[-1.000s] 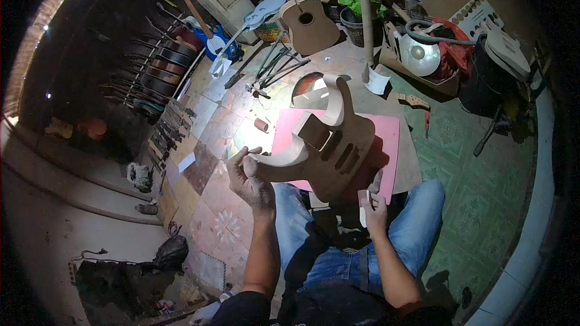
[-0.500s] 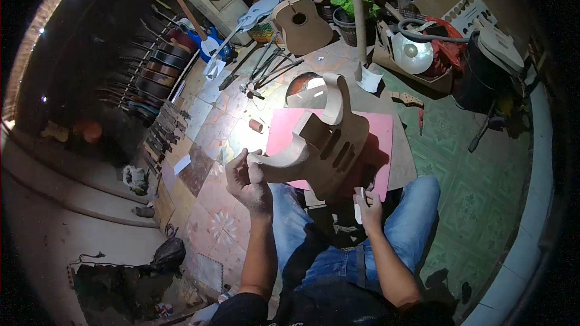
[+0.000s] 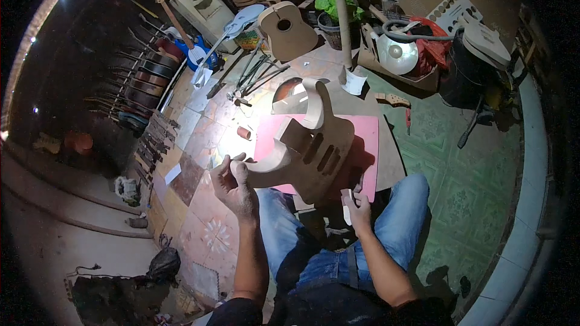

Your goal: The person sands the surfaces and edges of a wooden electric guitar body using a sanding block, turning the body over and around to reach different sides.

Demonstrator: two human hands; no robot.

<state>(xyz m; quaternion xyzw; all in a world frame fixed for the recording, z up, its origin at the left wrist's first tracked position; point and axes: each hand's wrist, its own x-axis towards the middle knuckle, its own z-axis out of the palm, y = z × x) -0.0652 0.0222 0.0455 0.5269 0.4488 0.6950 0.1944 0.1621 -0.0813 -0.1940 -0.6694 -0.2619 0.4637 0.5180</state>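
The unfinished guitar body (image 3: 309, 180) is tilted above the pink sheet (image 3: 367, 130), in front of your lap, its slotted face turned toward your right; whether its far edge rests on the sheet, you cannot tell from here. It looks like bare wood, so expect it to be stiff and moderately heavy, with weight enough to twist your wrist when held from one end. The smooth surface, perhaps dusty, may slip a little, and the thin tips and crisp slot edges would likely dent or chip if knocked. Your left hand (image 3: 234, 186) has its thumb and fingers clamped on the near horn's tip; the thick rim or the deeper waist should give a steadier hold, clear of the slots. Your right hand (image 3: 361, 210) has its fingers closed around a small pale block (image 3: 347, 206), near the body's lower edge, though contact is unclear in the shadow. Beyond the sheet lie a brown roll (image 3: 244, 133) to the left and a rounded sunburst piece (image 3: 286, 89) ahead; to the right are a guitar headstock (image 3: 393, 101) and a red-handled tool (image 3: 408, 122).
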